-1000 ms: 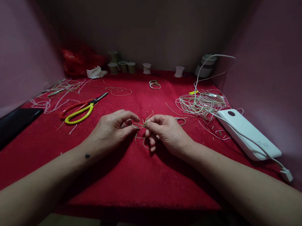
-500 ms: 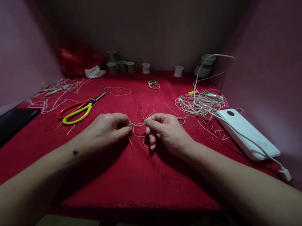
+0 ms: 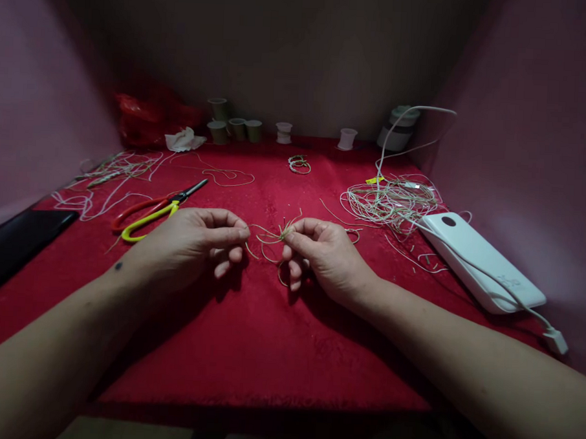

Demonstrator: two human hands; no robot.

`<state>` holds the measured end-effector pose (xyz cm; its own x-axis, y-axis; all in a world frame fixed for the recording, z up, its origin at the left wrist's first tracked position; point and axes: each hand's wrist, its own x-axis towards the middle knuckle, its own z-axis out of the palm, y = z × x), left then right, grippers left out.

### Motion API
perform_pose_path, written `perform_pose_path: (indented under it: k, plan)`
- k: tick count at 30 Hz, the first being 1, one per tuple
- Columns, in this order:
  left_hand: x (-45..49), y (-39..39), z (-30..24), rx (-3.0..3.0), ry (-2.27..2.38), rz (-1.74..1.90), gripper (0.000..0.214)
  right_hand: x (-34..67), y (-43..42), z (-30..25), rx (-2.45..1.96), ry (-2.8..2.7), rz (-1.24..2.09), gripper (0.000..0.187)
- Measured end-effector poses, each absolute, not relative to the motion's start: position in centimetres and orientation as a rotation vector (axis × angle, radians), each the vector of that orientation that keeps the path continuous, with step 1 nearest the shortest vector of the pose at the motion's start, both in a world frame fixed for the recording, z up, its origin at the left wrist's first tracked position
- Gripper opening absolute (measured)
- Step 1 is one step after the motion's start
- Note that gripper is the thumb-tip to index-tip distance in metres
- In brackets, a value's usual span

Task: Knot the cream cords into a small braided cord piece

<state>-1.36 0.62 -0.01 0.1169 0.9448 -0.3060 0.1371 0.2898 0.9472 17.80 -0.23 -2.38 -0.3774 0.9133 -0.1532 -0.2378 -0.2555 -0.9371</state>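
1. Nearby, the left hand (image 3: 195, 241) pinches one end of a thin pale knotted cord (image 3: 269, 236), and the right hand (image 3: 323, 254) pinches its knot.
2. The cord runs sideways between them, just above the red cloth-covered table (image 3: 268, 348), with its loose ends splaying away.
3. Farther left lie yellow-and-orange-handled scissors (image 3: 150, 213); farther right lies a white power bank (image 3: 480, 263).

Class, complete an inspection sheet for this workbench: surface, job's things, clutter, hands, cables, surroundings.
Surface: red cloth covering the table.
Job's things: cord knot with loose loops, between the hands.
Clutter: scissors, cord tangle, spools, tissue, red bag, black slab.
Hands: left hand pinches a strand end; right hand pinches the knot.
Cables: white cable crosses the power bank.
Surroundings: pinkish walls on both sides.
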Motion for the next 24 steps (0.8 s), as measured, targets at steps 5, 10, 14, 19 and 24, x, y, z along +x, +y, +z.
perform_pose_path:
  k: [5,10,14,19,24]
  plan:
    - [-0.8,0.9,-0.5,1.043,1.264,0.884,0.009,17.7,-0.4,-2.2,-0.953,-1.155,1.722,0.016]
    - [-0.6,1.0,-0.8,0.983,1.179,0.913,0.009,17.7,-0.5,-2.2,-0.975,-1.19,1.7,0.015]
    - [-0.5,0.8,-0.8,0.959,1.161,0.949,0.009,17.6,-0.5,-2.3,-0.957,-1.193,1.695,0.012]
    - [-0.1,0.4,-0.5,0.956,1.135,0.944,0.007,17.6,-0.5,-2.2,-0.972,-1.208,1.687,0.013]
    - [0.5,-0.2,-0.5,0.897,1.08,0.962,0.027,17.5,-0.5,-2.0,-0.998,-1.224,1.656,0.013]
